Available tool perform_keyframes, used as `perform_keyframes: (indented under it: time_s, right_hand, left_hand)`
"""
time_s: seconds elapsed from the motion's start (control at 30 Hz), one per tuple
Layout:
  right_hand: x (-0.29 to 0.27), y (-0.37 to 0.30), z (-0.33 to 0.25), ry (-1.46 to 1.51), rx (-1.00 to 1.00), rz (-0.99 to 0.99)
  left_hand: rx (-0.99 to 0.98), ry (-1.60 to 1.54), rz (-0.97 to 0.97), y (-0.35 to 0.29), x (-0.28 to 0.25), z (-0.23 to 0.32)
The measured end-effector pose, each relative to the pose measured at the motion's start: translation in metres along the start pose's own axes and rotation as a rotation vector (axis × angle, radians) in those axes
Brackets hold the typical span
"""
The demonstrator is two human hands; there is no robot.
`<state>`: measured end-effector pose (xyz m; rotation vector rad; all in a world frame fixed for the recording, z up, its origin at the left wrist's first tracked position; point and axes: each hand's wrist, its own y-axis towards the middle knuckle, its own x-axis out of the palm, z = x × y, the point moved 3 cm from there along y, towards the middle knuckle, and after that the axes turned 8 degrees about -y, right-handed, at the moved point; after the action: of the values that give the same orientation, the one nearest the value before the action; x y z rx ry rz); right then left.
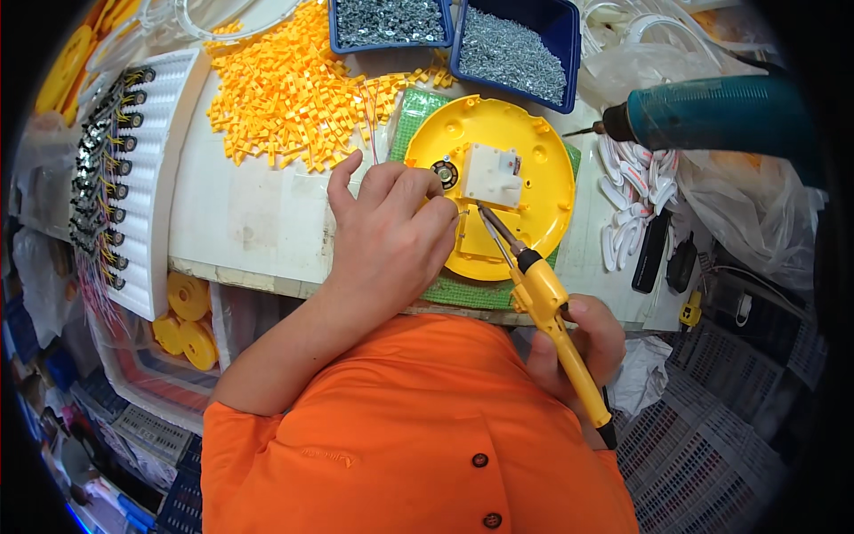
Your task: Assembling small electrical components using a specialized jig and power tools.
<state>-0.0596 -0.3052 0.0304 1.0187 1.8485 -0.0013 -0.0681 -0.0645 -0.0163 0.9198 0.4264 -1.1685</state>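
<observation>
A round yellow plastic shell (550,191) lies on a green mat (416,116), its hollow side up. A white plastic box (487,182) and a small black round speaker (445,173) sit inside it. My left hand (391,227) is over the shell's left edge, fingers bent and pinched on thin wires; the fingertips are partly hidden. Thin reddish wires (370,111) stick up beyond its knuckles. My right hand (592,343) grips a yellow soldering iron (544,298) with a thin metal tube alongside its tip. That tip points into the shell, just below the white box.
Small yellow plastic pieces (285,89) are heaped at the far left, beside blue bins of screws (514,58) and small metal parts (391,22). A teal power screwdriver (712,111) hangs at right above white parts (636,191). A white foam tray (165,178) holds wired speakers.
</observation>
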Motion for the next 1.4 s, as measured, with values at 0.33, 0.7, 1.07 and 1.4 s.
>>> perform_keyframes:
  time_s: [0.33,0.7,1.07,1.4]
  right_hand:
    - [-0.001,0.006,0.0,-0.015,0.007,0.029]
    - [0.001,0.037,-0.004,-0.006,-0.063,-0.021]
    - [-0.006,0.002,0.004,0.067,0.031,-0.018]
    - [-0.007,-0.004,0.006,0.12,0.059,0.016]
  left_hand:
    - [0.004,0.003,0.001,0.0,0.0,0.0]
    - [0.003,0.01,0.008,-0.001,0.0,0.0]
    - [-0.002,0.01,0.006,0.0,0.0,0.0]
    - [0.0,0.016,0.001,0.0,0.0,0.001]
